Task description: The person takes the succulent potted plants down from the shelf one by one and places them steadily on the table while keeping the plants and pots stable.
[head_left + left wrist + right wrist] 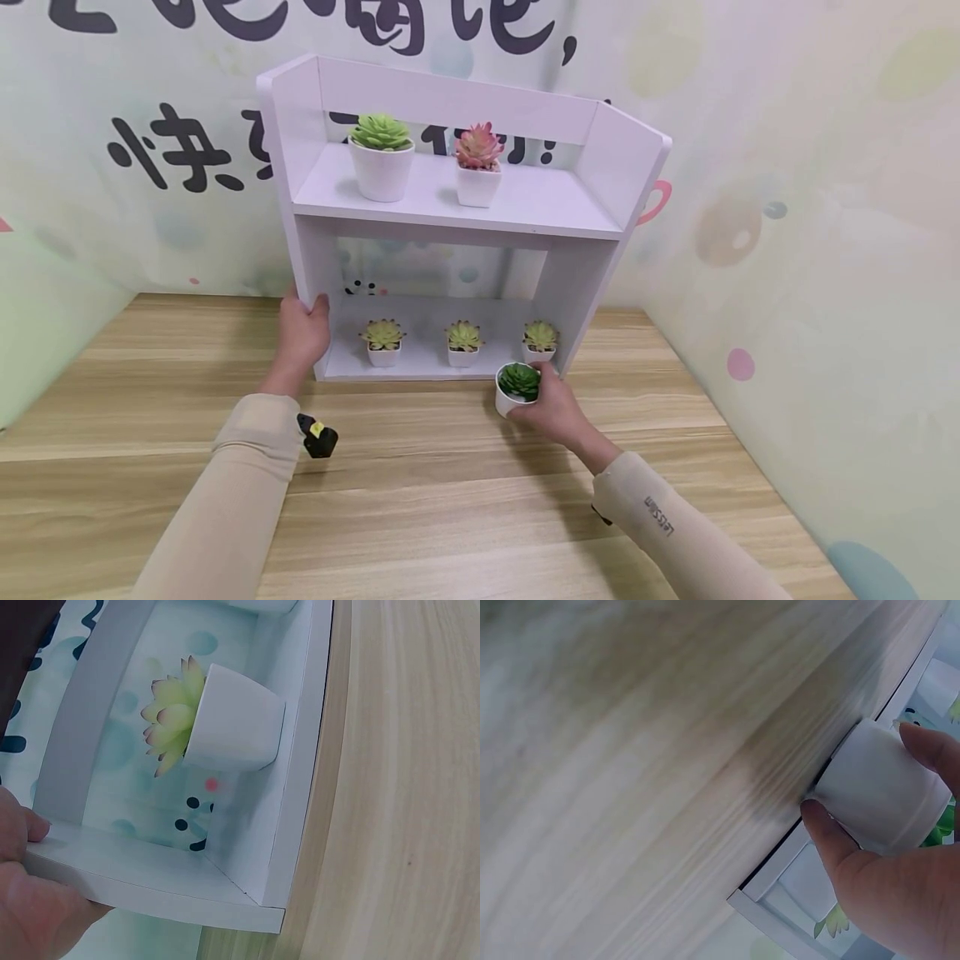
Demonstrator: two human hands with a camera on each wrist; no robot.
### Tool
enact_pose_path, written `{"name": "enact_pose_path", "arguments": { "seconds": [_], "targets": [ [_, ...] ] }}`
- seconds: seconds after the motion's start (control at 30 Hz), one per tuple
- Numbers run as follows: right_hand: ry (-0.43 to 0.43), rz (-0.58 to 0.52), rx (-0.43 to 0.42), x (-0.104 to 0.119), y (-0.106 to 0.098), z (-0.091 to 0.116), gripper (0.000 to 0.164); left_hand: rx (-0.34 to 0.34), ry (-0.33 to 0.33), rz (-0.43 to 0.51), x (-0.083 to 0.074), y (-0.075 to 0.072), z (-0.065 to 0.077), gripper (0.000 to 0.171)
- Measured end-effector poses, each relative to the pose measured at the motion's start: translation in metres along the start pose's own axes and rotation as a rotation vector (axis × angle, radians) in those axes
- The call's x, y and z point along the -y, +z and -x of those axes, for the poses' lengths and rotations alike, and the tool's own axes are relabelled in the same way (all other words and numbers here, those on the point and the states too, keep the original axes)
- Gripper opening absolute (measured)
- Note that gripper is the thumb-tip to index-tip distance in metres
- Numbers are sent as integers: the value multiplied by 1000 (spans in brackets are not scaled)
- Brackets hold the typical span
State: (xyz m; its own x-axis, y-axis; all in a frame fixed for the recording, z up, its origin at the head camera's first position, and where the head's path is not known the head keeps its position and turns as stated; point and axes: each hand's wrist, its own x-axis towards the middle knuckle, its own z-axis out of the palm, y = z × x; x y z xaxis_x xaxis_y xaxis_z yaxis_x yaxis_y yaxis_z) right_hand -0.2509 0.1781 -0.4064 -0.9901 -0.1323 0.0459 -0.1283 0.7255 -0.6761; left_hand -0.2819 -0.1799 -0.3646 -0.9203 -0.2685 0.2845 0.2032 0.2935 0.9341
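Note:
My right hand (556, 408) grips a round white pot with a dark green succulent (519, 382), just in front of the shelf's lower right corner. In the right wrist view, thumb and fingers lie on opposite sides of that white pot (881, 784). My left hand (303, 333) holds the left side panel of the white two-tier shelf (457, 218), its thumb on the panel's front edge. Three small square pots with yellow-green succulents (463, 340) stand in a row on the lower tier. The left wrist view shows the nearest yellow-green succulent (174, 716) close up.
On the upper tier stand a light green succulent in a round pot (382, 167) and a pink succulent in a square pot (478, 171). The shelf sits at the back of a wood-grain table (420, 500), against a wall with printed lettering (176, 150).

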Motion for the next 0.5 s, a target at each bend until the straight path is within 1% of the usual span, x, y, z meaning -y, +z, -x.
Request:
{"name": "enact_pose_path", "arguments": {
  "seconds": [0.1,0.27,0.5],
  "targets": [
    [6,-3,11,0,-1,0,89,-2,10,-2,0,1,0,49],
    [22,-7,21,2,-7,2,99,-3,14,-13,0,1,0,48],
    [-9,-41,40,8,-21,2,102,-11,1,-13,-2,0,1,49]
  ]
}}
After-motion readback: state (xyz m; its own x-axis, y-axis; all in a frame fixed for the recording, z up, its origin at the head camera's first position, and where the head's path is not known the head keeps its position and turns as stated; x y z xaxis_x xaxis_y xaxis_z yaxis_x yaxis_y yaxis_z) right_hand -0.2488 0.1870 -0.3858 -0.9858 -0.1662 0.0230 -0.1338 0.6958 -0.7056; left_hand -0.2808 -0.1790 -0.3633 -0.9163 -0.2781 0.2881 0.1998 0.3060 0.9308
